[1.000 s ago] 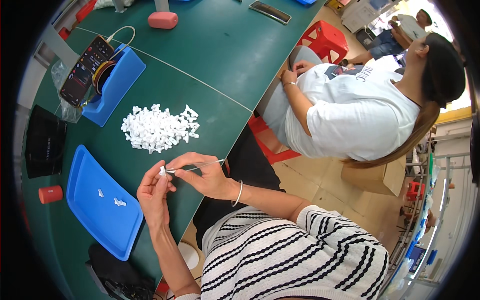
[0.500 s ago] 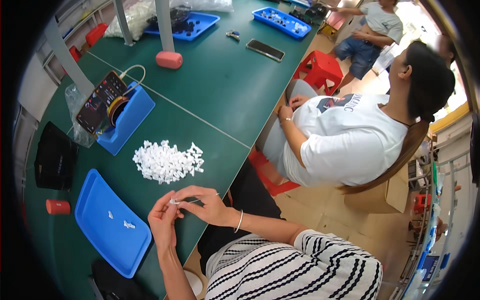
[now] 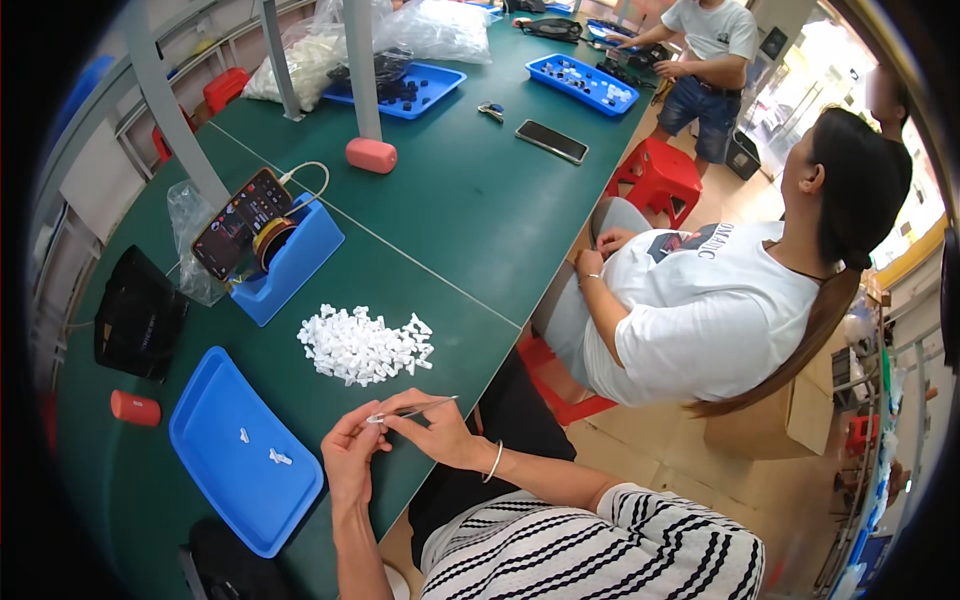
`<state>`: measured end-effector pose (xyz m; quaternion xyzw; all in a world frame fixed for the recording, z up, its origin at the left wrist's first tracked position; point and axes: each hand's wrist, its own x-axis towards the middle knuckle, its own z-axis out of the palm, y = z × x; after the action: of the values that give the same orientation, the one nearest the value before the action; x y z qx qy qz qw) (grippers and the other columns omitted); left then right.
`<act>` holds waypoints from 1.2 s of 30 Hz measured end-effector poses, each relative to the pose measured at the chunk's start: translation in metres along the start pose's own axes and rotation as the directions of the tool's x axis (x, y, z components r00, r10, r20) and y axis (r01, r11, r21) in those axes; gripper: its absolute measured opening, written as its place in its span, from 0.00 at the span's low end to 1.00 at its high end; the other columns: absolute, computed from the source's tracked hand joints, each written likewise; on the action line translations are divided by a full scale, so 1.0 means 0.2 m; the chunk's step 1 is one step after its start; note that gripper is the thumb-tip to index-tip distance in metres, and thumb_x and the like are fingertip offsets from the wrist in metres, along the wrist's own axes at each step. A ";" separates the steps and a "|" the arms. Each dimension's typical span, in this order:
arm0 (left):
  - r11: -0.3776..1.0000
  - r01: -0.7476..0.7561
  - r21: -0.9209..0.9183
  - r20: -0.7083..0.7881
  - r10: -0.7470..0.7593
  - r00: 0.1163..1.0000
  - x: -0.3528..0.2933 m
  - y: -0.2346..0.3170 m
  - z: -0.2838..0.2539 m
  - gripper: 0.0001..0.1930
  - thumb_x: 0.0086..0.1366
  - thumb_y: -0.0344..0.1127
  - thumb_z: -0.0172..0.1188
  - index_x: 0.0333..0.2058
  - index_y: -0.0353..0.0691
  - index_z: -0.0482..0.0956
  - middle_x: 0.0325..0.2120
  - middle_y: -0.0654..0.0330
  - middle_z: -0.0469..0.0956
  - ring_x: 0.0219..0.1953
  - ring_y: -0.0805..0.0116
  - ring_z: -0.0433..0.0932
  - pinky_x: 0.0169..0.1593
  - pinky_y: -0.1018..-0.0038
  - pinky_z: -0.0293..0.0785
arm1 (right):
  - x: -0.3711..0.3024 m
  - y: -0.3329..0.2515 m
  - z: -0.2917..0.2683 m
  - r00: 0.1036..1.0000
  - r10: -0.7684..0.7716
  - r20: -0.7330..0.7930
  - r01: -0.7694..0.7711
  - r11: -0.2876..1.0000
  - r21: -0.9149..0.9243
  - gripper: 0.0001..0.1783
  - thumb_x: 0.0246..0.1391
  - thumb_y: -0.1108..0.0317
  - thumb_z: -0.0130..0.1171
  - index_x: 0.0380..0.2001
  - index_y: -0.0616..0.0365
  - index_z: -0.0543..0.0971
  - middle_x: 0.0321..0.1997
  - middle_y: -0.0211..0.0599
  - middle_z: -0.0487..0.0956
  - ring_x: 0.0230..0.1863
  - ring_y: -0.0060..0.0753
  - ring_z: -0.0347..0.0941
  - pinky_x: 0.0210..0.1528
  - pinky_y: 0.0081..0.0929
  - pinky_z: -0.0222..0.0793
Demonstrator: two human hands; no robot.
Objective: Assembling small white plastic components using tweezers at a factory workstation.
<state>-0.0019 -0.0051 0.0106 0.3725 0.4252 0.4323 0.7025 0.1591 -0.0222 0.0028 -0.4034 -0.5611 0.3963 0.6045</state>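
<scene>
My left hand (image 3: 350, 462) pinches a small white plastic piece (image 3: 376, 418) between thumb and fingertips, over the near edge of the table. Meeting it at the fingertips, my right hand (image 3: 442, 432) grips a thin, pointed metal tool, seemingly tweezers (image 3: 438, 403), whose slim end sticks out to the right. Whether the tool's other end touches the white piece is hidden by my fingers. Just beyond both hands lies a heap of similar white pieces (image 3: 365, 346). To the left, a blue tray (image 3: 225, 490) holds a few white pieces (image 3: 280, 457).
A phone (image 3: 240, 222) leans on a blue holder (image 3: 290, 270) behind the heap. Left of the tray are a red cylinder (image 3: 135, 408) and a black box-like object (image 3: 140, 315). A person in a white T-shirt (image 3: 700, 320) sits at the right. Metal posts (image 3: 362, 70) rise at the back.
The whole view has shifted, so the table's things appear farther right and lower. My hands remain together at the white piece; the metal tool has turned and shows more of its length.
</scene>
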 end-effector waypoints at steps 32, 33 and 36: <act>0.998 0.010 -0.059 0.012 -0.010 1.000 0.00 0.01 0.00 0.15 0.61 0.24 0.57 0.48 0.30 0.75 0.30 0.59 0.78 0.28 0.77 0.75 0.33 0.80 0.76 | -0.02 0.03 0.00 0.999 0.044 0.020 -0.047 0.988 0.148 0.09 0.57 0.77 0.56 0.42 0.64 0.75 0.39 0.37 0.78 0.41 0.24 0.76 0.43 0.21 0.71; 0.998 0.011 -0.060 0.014 -0.010 1.000 0.00 0.01 0.00 0.15 0.61 0.24 0.57 0.48 0.30 0.76 0.30 0.59 0.78 0.28 0.77 0.75 0.33 0.80 0.76 | -0.02 0.03 0.00 0.999 0.036 0.005 -0.037 0.987 0.155 0.09 0.57 0.77 0.56 0.42 0.65 0.75 0.40 0.38 0.78 0.41 0.24 0.76 0.43 0.20 0.71; 0.998 0.012 -0.060 0.016 -0.011 1.000 0.00 0.01 0.00 0.15 0.61 0.24 0.57 0.48 0.30 0.76 0.30 0.59 0.78 0.28 0.77 0.75 0.33 0.80 0.76 | -0.02 0.04 0.00 0.999 0.037 0.002 -0.037 0.990 0.133 0.09 0.56 0.78 0.56 0.42 0.65 0.75 0.40 0.38 0.78 0.41 0.24 0.76 0.43 0.20 0.71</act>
<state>-0.0033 -0.0043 0.0130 0.3522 0.4083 0.4380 0.7193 0.1596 -0.0230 -0.0056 -0.3727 -0.5258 0.4439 0.6226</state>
